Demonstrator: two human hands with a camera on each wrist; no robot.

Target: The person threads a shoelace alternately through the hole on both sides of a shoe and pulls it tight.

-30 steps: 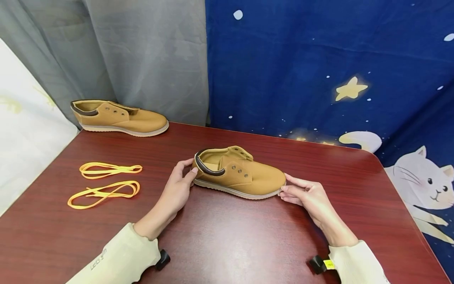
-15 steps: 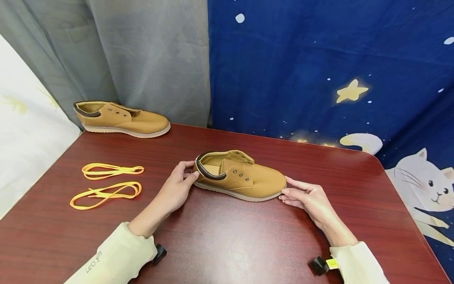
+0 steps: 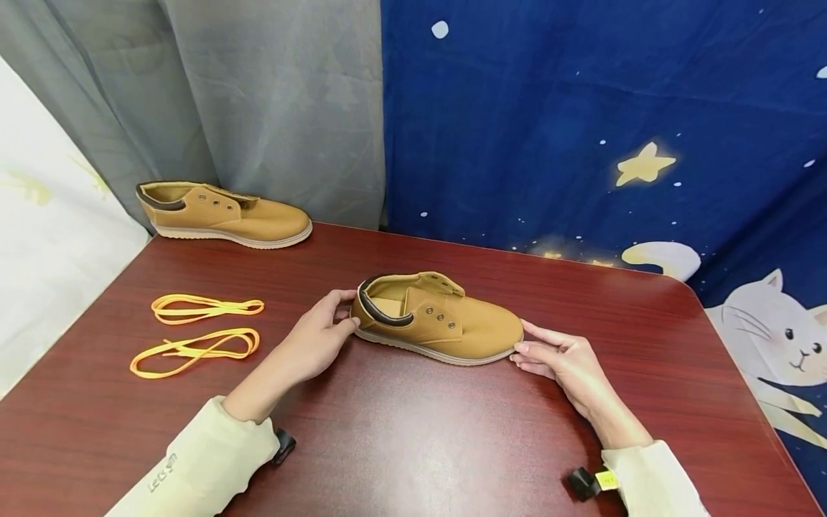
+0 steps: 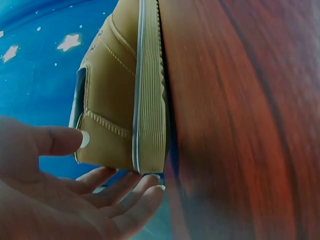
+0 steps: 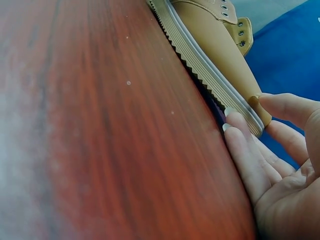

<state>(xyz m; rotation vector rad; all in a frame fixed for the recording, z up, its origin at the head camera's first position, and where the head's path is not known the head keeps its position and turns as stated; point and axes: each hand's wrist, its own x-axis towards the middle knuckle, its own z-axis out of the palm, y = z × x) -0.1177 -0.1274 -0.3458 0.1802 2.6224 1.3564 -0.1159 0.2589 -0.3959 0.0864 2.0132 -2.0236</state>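
Note:
A tan lace-less shoe (image 3: 478, 323) with a dark padded collar lies on the table, its toe pointing right. My left hand (image 3: 321, 336) is at its heel. In the left wrist view, the thumb overlaps the heel's side and loosely bent fingers (image 4: 142, 205) reach round behind the sole. At the toe, my right hand (image 3: 565, 366) pinches the tip; its thumb (image 5: 287, 106) presses the upper while other fingertips reach the sole's edge. The shoe's tongue and eyelet flap stand up, and its eyelets hold no lace.
A matching shoe (image 3: 258, 222) stands at the table's back left corner. Two looped orange-yellow laces, an upper lace (image 3: 207, 309) and a lower lace (image 3: 194, 352), lie left of my left hand. Grey and blue curtains (image 3: 504, 129) hang behind the wooden table (image 3: 413, 445).
The left forearm has shifted slightly left, and the left thumb has slid back toward the heel's edge. The right hand and the shoe stay nearly as they were; the head view has shifted slightly.

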